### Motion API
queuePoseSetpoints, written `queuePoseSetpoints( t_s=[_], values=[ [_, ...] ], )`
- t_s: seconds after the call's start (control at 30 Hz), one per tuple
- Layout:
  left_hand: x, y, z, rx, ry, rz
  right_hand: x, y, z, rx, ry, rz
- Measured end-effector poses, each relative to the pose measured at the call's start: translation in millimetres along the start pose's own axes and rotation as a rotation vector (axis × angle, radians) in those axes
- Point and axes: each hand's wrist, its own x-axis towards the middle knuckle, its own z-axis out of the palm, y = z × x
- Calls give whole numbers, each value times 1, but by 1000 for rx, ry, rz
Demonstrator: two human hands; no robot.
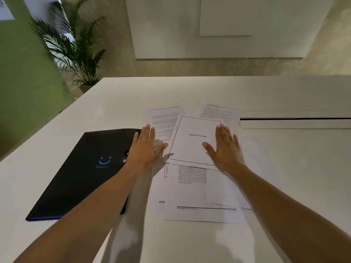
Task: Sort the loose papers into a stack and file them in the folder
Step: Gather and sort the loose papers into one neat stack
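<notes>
Loose papers lie fanned beside the closed folder; left hand and right hand, flat with fingers extended and gripping nothing, bracket them, apparently to gather them.

Heading "BIBLIOGRAPHY" printed at centre of bordered top sheet. Blue smiley logo on black folder, caption beneath illegible. Body text on remaining sheets too small to read.
</notes>
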Motion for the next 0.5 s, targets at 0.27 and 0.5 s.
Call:
queuePoseSetpoints(
  t_s=[0.27,0.5],
  values=[
    [-1,29,18,-85,8,47,-4,8,22,51,-188,57],
    [10,57,20,-175,-54,-131,-3,6,24,5,-205,50]
  ],
)
